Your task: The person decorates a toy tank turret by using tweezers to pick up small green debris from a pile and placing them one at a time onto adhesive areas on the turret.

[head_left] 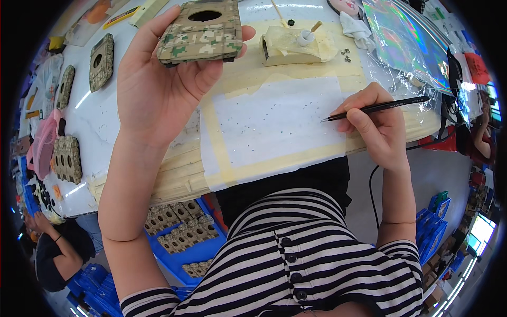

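My left hand [153,100] is raised at the upper left, its fingers closed round a camouflage-patterned shell [202,42] with a dark oval hole in its upper face. Between the fingers and thumb of my right hand [381,127] are black tweezers [380,107], their fine tip pointing left over a white sheet [274,142]. Tiny specks lie scattered across that sheet, which is edged with yellowish tape. Beyond it stands a tape-wrapped block [274,53] bearing a small white cup [305,38]. Whether the tweezers pinch a speck is too small to tell.
More camouflage shells [101,62] rest on the table's left side, near a pink mesh item [46,142]. A blue tray [174,248] with several shells sits below the table edge. Shiny film [406,42] lies at the far right. Other people [63,253] are at both sides.
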A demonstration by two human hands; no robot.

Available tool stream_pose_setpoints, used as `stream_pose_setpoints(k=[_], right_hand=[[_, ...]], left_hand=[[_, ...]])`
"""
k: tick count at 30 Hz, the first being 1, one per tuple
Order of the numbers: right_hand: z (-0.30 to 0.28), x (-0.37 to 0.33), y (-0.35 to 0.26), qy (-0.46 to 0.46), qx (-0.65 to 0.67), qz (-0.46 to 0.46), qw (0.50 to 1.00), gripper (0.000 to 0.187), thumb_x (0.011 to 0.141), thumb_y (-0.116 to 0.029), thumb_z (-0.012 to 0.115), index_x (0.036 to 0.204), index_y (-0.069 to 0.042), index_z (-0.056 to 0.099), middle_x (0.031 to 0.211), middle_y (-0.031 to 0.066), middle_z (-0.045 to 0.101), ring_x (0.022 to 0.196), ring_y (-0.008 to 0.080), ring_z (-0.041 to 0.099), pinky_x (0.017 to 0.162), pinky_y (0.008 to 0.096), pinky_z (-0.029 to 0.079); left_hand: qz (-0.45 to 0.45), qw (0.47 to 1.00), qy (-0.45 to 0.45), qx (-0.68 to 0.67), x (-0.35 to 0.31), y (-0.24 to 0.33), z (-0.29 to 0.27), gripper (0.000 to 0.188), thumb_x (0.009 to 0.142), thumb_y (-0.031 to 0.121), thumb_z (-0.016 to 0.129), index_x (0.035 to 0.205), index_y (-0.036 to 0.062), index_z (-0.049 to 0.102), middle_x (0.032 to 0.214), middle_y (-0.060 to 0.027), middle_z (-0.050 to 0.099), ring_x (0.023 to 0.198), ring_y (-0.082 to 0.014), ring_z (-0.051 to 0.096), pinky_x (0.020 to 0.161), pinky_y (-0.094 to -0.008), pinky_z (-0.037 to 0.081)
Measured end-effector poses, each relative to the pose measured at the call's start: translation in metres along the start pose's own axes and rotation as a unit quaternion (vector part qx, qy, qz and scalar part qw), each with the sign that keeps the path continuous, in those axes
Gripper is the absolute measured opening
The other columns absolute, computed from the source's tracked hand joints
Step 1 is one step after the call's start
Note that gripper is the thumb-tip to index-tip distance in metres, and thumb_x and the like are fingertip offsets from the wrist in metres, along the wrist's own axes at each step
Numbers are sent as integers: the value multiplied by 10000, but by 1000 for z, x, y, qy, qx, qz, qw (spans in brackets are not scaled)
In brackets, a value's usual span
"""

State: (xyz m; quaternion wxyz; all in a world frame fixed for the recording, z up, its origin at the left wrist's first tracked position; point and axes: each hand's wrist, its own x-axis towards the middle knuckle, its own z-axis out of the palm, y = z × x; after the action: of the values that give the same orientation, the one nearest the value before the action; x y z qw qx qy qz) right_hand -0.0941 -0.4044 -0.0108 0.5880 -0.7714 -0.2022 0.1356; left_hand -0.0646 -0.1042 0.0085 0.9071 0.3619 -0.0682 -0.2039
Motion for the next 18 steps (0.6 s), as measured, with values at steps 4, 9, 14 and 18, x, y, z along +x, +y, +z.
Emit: stream_pose_setpoints(k=[4, 9, 14, 18], right_hand=[[0, 0, 1, -1, 1, 1, 1000, 68, 911, -57, 513, 898, 8, 495, 869, 126, 600, 711, 101, 573, 658, 218, 488], [2, -1, 2, 22, 24, -2, 999, 100, 901, -73, 558, 870, 18, 531, 802, 77, 581, 686, 91, 571, 635, 211, 480], [4, -1, 2, 33, 36, -8, 999, 112, 897, -76, 576, 856, 25, 551, 769, 53, 572, 674, 85, 570, 619, 207, 474], [3, -1, 3, 31, 35, -13, 999, 111, 898, -73, 572, 854, 26, 552, 769, 52, 570, 674, 85, 569, 616, 207, 473]], left_hand=[[0, 1000, 4, -2, 0, 0, 0, 527, 977, 272, 310, 1322, -125, 287, 1236, -395, 400, 1000, -315, 593, 706, -243, 591], [-1, 1000, 1, -1, 1, 0, 0, 528, 976, 274, 313, 1325, -122, 285, 1238, -396, 397, 1000, -313, 593, 705, -241, 591], [4, 1000, -1, -5, 0, 0, 1, 527, 976, 272, 314, 1325, -121, 286, 1236, -399, 397, 1000, -315, 592, 707, -241, 591], [3, 1000, -2, -4, 0, -1, 0, 525, 975, 270, 316, 1322, -122, 288, 1232, -400, 398, 999, -315, 592, 708, -240, 592]])
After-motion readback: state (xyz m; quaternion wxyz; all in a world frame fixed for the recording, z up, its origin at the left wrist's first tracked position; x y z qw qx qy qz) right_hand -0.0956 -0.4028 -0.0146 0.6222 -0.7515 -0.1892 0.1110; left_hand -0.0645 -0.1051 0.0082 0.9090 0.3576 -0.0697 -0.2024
